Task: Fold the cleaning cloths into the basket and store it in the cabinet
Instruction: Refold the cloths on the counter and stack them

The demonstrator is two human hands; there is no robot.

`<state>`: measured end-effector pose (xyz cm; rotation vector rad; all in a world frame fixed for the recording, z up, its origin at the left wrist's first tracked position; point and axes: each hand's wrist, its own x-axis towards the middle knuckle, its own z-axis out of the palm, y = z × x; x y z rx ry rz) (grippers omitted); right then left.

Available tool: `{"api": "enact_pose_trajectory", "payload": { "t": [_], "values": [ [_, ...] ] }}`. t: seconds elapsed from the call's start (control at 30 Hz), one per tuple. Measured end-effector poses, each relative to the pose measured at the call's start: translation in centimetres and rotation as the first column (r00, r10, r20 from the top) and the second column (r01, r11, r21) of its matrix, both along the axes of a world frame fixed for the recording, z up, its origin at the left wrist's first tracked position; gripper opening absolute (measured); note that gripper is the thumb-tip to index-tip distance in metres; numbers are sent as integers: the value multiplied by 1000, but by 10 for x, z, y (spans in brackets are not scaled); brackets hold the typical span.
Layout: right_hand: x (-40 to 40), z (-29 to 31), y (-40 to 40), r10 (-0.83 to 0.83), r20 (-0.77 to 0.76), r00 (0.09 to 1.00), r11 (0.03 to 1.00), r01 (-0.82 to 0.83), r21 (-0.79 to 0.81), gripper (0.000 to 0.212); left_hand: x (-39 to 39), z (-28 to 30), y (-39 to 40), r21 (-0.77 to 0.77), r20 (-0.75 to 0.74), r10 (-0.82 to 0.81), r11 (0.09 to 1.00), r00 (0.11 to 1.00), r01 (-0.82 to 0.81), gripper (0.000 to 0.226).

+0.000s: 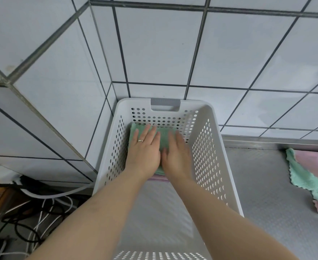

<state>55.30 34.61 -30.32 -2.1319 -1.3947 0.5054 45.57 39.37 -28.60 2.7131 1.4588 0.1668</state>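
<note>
A white perforated basket [210, 158] stands on the metal counter against the tiled corner. Inside it, at the far end, lies a folded green cloth [164, 136] on top of a pink one whose edge [157, 178] shows beneath my wrists. My left hand [144, 150], with a ring on it, lies flat on the green cloth, fingers spread. My right hand [177, 152] rests flat beside it on the same cloth, thumbs nearly touching. Neither hand grips anything.
More green and pink cloths [310, 175] lie unfolded on the steel counter [263, 184] at the right edge. Cables and a white hose [42, 196] fill the gap at the lower left. Tiled walls [154, 49] close the back and left.
</note>
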Motion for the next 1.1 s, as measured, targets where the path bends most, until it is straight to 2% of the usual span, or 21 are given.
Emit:
{"api": "enact_pose_trajectory", "payload": {
  "t": [0.07,0.1,0.17,0.2,0.3,0.53,0.63,0.77,0.87,0.97,1.1],
  "values": [
    [-2,-2,1,174,144,974,985,-175,-5,53,0,-6,2,-58,6,63,996,998,-62,52],
    [-3,-5,2,213,177,961,977,-209,-45,61,-1,-10,3,-91,-11,88,992,996,-89,53],
    [-2,-13,2,244,226,943,965,-214,-149,73,-6,-17,3,-137,-61,125,982,990,-132,56],
    [-1,-16,2,245,240,939,960,-202,-193,68,-8,-20,3,-146,-80,139,978,987,-150,57],
    [2,-19,2,221,218,951,950,-159,-269,53,-12,-24,3,-165,-91,178,968,980,-191,59],
    [5,-16,-1,163,125,979,935,-113,-335,58,-12,-23,3,-171,-77,182,966,980,-193,59],
    [4,-6,0,141,100,985,953,-107,-285,59,-13,-16,2,-157,-72,183,969,980,-192,58],
    [6,17,1,38,27,999,990,-34,-138,55,-10,8,0,-182,71,258,953,964,-242,54],
    [9,49,-8,67,-16,998,992,-68,-106,49,-9,42,-10,-299,275,326,923,904,-242,47],
    [13,82,-24,87,-38,995,995,-89,-54,38,-19,71,-24,-429,409,372,884,833,-184,37],
    [21,122,-64,21,-104,994,998,-14,66,29,-27,104,-48,-369,505,275,926,818,-83,30]
  ]
}}
